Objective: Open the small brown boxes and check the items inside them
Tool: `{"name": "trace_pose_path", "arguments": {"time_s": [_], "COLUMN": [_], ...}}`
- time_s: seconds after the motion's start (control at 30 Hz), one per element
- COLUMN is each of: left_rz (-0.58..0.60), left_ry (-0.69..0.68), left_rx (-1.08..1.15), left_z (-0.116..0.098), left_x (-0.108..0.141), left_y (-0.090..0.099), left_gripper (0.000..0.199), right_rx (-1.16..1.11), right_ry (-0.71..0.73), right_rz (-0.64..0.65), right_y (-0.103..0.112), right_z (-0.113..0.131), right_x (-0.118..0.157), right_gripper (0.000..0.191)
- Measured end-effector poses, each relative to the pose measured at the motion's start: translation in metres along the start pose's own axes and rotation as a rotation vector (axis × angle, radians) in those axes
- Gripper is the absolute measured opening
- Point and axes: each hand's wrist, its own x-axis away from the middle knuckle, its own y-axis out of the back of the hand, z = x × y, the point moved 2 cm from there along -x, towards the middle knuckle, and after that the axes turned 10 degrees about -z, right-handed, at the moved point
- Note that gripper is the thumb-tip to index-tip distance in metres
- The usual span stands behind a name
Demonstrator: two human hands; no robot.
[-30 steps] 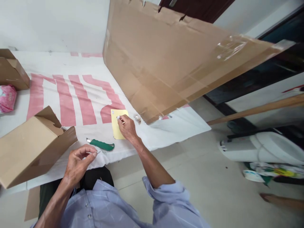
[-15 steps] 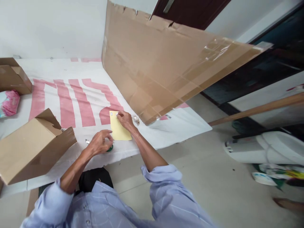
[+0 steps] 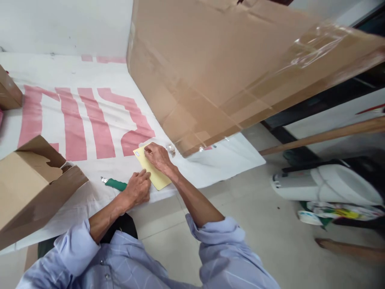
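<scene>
A yellow sheet of paper lies slanted at the front edge of the cloth-covered table, with a small whitish mark at its upper left corner. My right hand rests over its upper part, fingers pinched together; whatever is between the fingertips is hidden. At the sheet's left edge, my left hand is closed, its curled fingers gripping that edge. Just left of this hand lies a green utility knife with its blade out. A small clear, crumpled item sits beyond my right hand.
A large cardboard sheet leans upright across the table's right side. An open cardboard box stands at the left front, another box behind it. A wooden pole and white bucket are at the right.
The yellow sheet has turned and its lower end has swung right. My left hand has moved down and right onto its edge, uncovering the knife. The view has shifted closer.
</scene>
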Motion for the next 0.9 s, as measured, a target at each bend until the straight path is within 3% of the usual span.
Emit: {"name": "trace_pose_path", "arguments": {"time_s": [0.13, 0.27, 0.9], "left_rz": [-0.01, -0.028, -0.082], "left_ry": [-0.02, -0.025, -0.015], "left_rx": [0.001, 0.005, 0.015], "left_z": [0.005, 0.006, 0.009], "left_x": [-0.004, -0.004, -0.007], "left_y": [-0.003, -0.006, -0.029], "left_gripper": [0.012, 0.013, 0.014], "right_rx": [0.339, 0.493, 0.61], "right_ry": [0.11, 0.115, 0.092], "right_rz": [0.074, 0.149, 0.196], "right_y": [0.0, -0.002, -0.009], "right_z": [0.023, 0.038, 0.049], "right_x": [0.001, 0.002, 0.01], "right_gripper": [0.025, 0.029, 0.033]}}
